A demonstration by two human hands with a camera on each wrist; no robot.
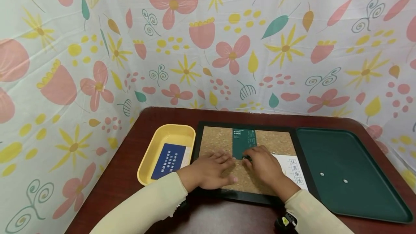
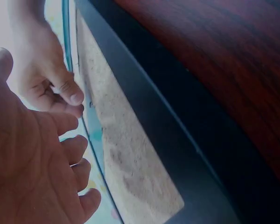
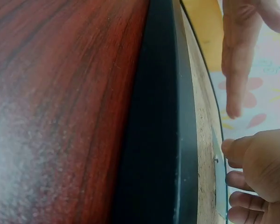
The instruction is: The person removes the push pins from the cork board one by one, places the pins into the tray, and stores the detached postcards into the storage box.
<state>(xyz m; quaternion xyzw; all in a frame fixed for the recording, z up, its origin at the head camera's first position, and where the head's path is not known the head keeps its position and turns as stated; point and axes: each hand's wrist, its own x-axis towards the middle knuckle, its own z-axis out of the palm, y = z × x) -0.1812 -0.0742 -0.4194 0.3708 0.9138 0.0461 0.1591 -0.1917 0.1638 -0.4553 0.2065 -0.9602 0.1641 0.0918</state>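
A cork board (image 1: 211, 138) in a black frame lies on the table. A green printed card (image 1: 242, 142) is on its upper middle, and a white card (image 1: 294, 170) with boxed characters lies at its right. My left hand (image 1: 212, 169) is flat with fingers spread over the lower left cork. My right hand (image 1: 264, 165) is at the green card's lower end, fingers bent. In the right wrist view a small pin (image 3: 216, 160) stands on the card's edge, close to that hand's fingertips. Whether the fingers hold anything is hidden.
Left of the board stands a yellow tray (image 1: 143, 161) containing a dark blue card (image 1: 167, 161) with white writing. At the right is a dark green tray (image 1: 351, 154) with two small pale pieces (image 1: 345, 181). A floral curtain (image 1: 227, 46) rises behind the brown table (image 1: 221, 216).
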